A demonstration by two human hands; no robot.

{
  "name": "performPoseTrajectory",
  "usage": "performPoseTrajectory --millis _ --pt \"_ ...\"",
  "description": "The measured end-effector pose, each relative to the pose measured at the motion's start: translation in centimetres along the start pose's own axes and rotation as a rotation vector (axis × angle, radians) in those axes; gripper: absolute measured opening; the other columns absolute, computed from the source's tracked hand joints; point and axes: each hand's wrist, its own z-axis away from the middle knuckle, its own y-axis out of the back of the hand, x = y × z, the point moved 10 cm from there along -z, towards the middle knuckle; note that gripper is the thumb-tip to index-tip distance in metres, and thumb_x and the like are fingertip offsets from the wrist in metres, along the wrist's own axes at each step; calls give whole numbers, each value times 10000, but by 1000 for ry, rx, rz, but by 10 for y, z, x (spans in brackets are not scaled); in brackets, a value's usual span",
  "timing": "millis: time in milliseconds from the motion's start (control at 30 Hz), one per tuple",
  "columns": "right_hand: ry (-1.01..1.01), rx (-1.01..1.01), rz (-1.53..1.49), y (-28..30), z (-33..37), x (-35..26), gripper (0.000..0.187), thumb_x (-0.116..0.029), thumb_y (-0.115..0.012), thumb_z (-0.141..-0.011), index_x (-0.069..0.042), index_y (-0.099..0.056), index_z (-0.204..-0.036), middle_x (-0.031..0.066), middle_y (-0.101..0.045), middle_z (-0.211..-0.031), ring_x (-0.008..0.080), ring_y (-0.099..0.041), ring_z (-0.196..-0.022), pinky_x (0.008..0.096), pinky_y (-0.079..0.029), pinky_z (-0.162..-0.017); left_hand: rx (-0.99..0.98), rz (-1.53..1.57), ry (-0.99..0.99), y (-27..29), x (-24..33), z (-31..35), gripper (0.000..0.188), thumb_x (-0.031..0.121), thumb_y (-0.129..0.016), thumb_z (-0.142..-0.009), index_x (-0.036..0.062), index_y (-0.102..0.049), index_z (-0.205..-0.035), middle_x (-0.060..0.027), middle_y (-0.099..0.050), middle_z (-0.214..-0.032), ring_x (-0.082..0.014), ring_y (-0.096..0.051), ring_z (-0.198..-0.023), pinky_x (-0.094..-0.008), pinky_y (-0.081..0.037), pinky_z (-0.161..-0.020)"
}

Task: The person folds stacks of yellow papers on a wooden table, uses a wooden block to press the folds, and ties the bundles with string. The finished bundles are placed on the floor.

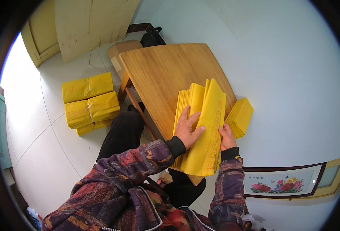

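Observation:
A thick set of yellow folded paper sheets (205,144) with red print stands fanned near the table's right end. My left hand (188,130) rests against it, thumb on the front fold and the other fingers spread across the folds behind. At the right edge of the front fold, my right hand (228,137) pinches the paper; some of its fingers are hidden behind it. More upright yellow folds (182,101) sit just left of the front ones. Beyond my right hand lies another yellow paper stack (241,117), close to the wall.
The wooden table (158,73) stands before me against a pale wall. Yellow bundles (91,104) tied with clear string are piled on the tiled floor to the left. A cardboard box (122,50) and black bag (151,37) sit behind the table. A framed flower picture (281,183) is at right.

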Motion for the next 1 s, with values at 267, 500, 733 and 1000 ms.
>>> performPoseTrajectory --millis 267,500,733,1000 --pt "-27 -4 75 -2 -9 -4 239 -93 -478 -893 15 -427 -1100 87 -524 -1043 157 -525 -954 286 -428 -852 38 168 93 -5 -20 5 568 187 -549 -808 -9 -313 -1287 -231 -176 -1378 -375 -228 -1276 -390 -238 -1045" --pt "-13 -41 116 -6 -12 0 325 -107 -432 -917 16 -384 -1215 106 -522 -1132 172 -535 -1005 303 -445 -871 47 129 33 -3 -15 2 545 152 -532 -801 -8 -334 -1283 -213 -234 -1374 -350 -266 -1266 -381 -235 -1047" --pt "-12 -80 101 -14 -8 -3 341 -120 -404 -931 0 -368 -1247 96 -512 -1157 167 -529 -1022 294 -438 -874 29 168 62 -6 -20 -3 576 127 -524 -812 14 -291 -1326 -202 -230 -1390 -311 -247 -1288 -362 -223 -1050" --pt "22 -11 172 -7 -6 -4 356 -179 -381 -947 15 -379 -1246 101 -508 -1167 175 -524 -1027 291 -434 -871 46 487 143 -20 -46 -5 684 128 -522 -819 -22 -150 -1373 -211 -274 -1373 -288 -286 -1271 -319 -231 -1042"
